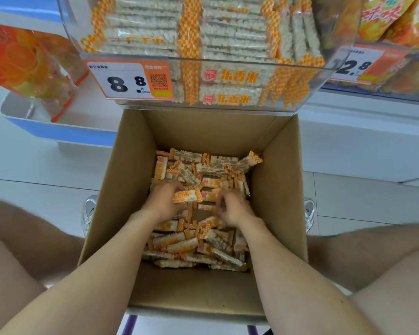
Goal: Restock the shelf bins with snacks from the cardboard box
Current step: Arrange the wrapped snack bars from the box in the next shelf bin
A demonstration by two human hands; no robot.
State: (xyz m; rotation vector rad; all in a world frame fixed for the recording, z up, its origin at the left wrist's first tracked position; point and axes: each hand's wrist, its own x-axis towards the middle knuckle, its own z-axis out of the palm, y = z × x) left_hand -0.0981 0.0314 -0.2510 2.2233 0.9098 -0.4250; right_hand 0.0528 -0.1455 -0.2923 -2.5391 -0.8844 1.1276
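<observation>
Both hands are being held low inside the cardboard box (276,189), over the middle of its floor. The left hand (165,201) is being curled round one end of a snack bar (186,197). The right hand (235,209) is being held just beside it, nearer the box's right wall, with its fingers bent down into the loose pile of bars (191,245). The fingertips are hidden, so it cannot be told whether anything is being pinched there.

Gripped bar: the long axis is being carried crosswise, roughly parallel to the box's far wall, with the free end pointing at the right hand. The bar is lying between the two hands, in the left hand's grip and slightly apart from the right.

Outward: the box floor is being covered wall to wall by the pile, bars lying every way. The clear shelf bin (228,59) is hanging over the box's far edge, above and ahead of both hands. Bars are being shown stacked inside it, mostly crosswise. A price label (121,81) is being carried at the left of its front wall.

Judgement: an upward, forward lift over the far wall is being called for, and the left hand is the readier. Little turning is likely, the bar's axis already matching the stacks.
</observation>
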